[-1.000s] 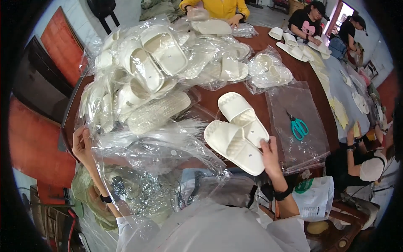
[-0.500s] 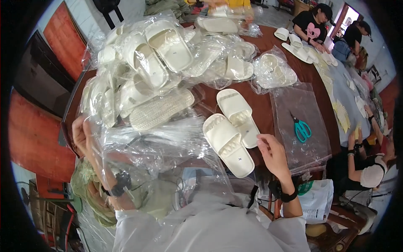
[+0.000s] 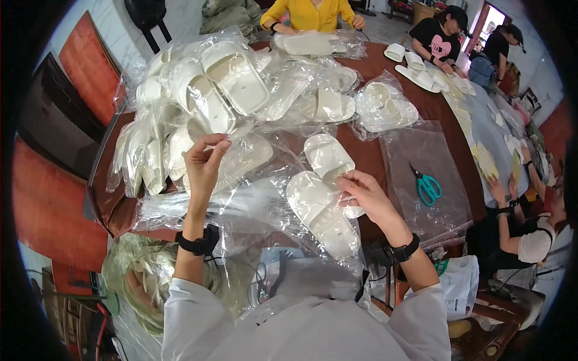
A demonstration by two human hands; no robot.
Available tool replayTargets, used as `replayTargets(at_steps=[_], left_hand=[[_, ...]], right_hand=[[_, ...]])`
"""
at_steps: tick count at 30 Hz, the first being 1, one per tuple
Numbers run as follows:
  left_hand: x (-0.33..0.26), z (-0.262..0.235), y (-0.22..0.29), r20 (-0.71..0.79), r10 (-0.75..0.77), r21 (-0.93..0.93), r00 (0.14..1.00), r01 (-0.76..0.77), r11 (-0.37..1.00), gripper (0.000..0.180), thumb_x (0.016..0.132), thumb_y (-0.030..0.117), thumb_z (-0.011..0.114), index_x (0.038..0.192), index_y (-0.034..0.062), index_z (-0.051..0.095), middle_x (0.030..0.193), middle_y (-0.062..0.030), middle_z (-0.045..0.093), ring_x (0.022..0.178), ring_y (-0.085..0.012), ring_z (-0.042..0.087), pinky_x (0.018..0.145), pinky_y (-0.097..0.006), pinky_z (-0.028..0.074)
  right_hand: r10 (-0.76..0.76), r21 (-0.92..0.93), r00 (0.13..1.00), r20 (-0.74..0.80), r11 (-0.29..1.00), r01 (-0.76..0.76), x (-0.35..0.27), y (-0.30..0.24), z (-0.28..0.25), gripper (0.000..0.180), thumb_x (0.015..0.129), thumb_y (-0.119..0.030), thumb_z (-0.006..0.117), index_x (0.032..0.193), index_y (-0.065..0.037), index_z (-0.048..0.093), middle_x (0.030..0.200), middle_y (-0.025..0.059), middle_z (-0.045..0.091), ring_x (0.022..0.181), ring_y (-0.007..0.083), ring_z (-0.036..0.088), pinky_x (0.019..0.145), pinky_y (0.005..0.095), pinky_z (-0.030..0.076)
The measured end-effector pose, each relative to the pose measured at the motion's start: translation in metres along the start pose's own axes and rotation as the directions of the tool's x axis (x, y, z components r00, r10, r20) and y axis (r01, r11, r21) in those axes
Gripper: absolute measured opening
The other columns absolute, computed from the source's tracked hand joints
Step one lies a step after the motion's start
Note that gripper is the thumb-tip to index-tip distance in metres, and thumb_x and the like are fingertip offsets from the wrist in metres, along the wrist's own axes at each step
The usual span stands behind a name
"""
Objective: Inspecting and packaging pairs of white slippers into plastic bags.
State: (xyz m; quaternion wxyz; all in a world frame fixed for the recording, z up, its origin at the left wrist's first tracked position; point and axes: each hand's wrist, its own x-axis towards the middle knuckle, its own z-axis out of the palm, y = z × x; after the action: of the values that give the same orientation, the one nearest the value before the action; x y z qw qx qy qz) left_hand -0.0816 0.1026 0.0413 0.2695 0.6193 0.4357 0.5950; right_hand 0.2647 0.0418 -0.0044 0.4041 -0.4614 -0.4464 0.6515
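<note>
In the middle of the table lie two cream slippers, the nearer slipper (image 3: 322, 210) overlapping the farther slipper (image 3: 328, 155). Shiny clear film covers at least part of the nearer one. My left hand (image 3: 206, 165) pinches the clear plastic bag (image 3: 274, 180) between thumb and fingers, left of the slippers. My right hand (image 3: 366, 195) is closed over the right side of the pair, its fingertips apparently on the bag's edge; the exact grip is partly hidden. Under the bag, to the left, a stack of clear bags (image 3: 162, 210) lies along the table's front.
A large heap of bagged slippers (image 3: 235, 78) fills the table's far left, with another bagged pair (image 3: 385, 107) beside it. Teal-handled scissors (image 3: 428, 188) rest on a flat clear plastic sheet (image 3: 448, 156) at right. Other people work around the brown table (image 3: 433, 108), one in a yellow top (image 3: 310, 15).
My left hand has moved up and right with the bag, drawing it over the slippers. The right hand has moved left and up onto them. A person in yellow now shows more at the back.
</note>
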Motion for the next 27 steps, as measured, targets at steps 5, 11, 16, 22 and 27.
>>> replayTargets(at_steps=[5, 11, 16, 22, 27], left_hand=[[0.000, -0.006, -0.021, 0.120, -0.142, 0.013, 0.982, 0.142, 0.990, 0.009, 0.083, 0.009, 0.073, 0.085, 0.0023, 0.067, 0.077, 0.0015, 0.063, 0.053, 0.0005, 0.045, 0.044, -0.016, 0.030], [-0.002, -0.012, -0.026, 0.263, -0.513, -0.166, 0.817, 0.562, 0.810, 0.012, 0.085, 0.016, 0.072, 0.088, 0.0065, 0.065, 0.072, 0.0047, 0.059, 0.044, 0.0016, 0.029, 0.038, -0.019, 0.019], [-0.001, 0.005, -0.015, 0.299, -0.493, -0.074, 0.817, 0.535, 0.842, 0.016, 0.084, 0.017, 0.073, 0.091, 0.0060, 0.064, 0.072, 0.0052, 0.058, 0.046, 0.0020, 0.031, 0.039, -0.018, 0.020], [0.005, 0.012, -0.012, 0.344, -0.470, 0.032, 0.813, 0.490, 0.871, 0.030, 0.083, 0.018, 0.074, 0.107, 0.0020, 0.064, 0.079, 0.0015, 0.062, 0.050, 0.0019, 0.037, 0.042, -0.016, 0.025], [0.007, 0.018, -0.006, 0.320, -0.491, 0.072, 0.810, 0.496, 0.865, 0.028, 0.082, 0.015, 0.074, 0.104, -0.0006, 0.066, 0.081, -0.0021, 0.065, 0.065, -0.0025, 0.052, 0.058, -0.018, 0.041]], right_hand=[[-0.101, -0.072, 0.984, -0.146, 0.993, 0.091, -0.001, 0.007, -0.029, 0.013, 0.093, -0.019, 0.061, 0.096, -0.006, 0.059, 0.083, 0.0005, 0.061, 0.074, 0.0090, 0.061, 0.063, 0.0236, 0.053], [-0.041, -0.171, 0.995, -0.087, 0.985, 0.026, -0.012, 0.005, -0.058, 0.015, 0.093, -0.021, 0.061, 0.096, -0.007, 0.059, 0.087, 0.0010, 0.061, 0.079, 0.0094, 0.062, 0.067, 0.0238, 0.053], [-0.065, -0.174, 0.988, -0.141, 0.984, 0.040, -0.007, -0.021, -0.054, 0.023, 0.094, -0.025, 0.059, 0.106, -0.007, 0.057, 0.096, 0.0017, 0.062, 0.089, 0.0111, 0.062, 0.075, 0.0255, 0.052], [-0.063, -0.111, 0.976, -0.208, 0.993, 0.040, 0.028, -0.037, -0.061, 0.024, 0.094, -0.032, 0.059, 0.101, -0.009, 0.059, 0.095, -0.0019, 0.061, 0.085, 0.0079, 0.060, 0.073, 0.0226, 0.050], [-0.319, -0.354, 0.897, -0.305, 0.913, 0.204, 0.043, -0.021, -0.081, 0.026, 0.095, -0.030, 0.057, 0.092, -0.006, 0.067, 0.075, -0.0023, 0.064, 0.069, 0.0069, 0.059, 0.064, 0.0221, 0.049]])
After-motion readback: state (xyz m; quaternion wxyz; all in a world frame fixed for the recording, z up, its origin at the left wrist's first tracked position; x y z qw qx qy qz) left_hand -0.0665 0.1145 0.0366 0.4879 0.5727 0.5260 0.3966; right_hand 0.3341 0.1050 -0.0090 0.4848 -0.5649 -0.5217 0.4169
